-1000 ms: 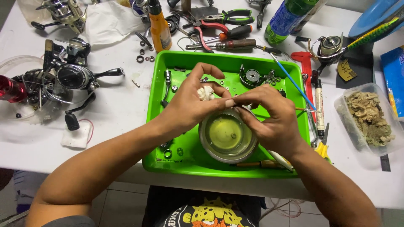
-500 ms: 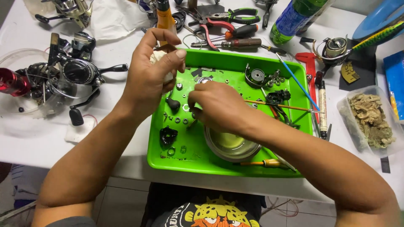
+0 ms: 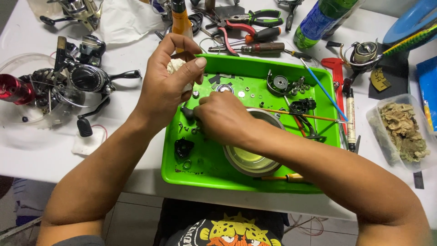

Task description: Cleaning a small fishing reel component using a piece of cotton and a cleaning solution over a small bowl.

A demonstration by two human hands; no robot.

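Two hands over green tray (image 3: 318, 77) of small parts | left hand (image 3: 166, 86) fingers clutch wad (image 3: 175, 67) | right hand (image 3: 221, 118) fingers pinch knob (image 3: 187, 111)

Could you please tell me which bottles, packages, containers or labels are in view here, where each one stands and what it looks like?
Green plastic bottle: top centre-right of the table, lying tilted, with a blue label wrap.
Orange-yellow bottle: top centre, behind the left hand, upright, dark cap.
Clear plastic tub: right edge, rectangular, holding beige crumpled wadding.
Blue flat package: far right edge, only partly in frame.
No screens or signs show.
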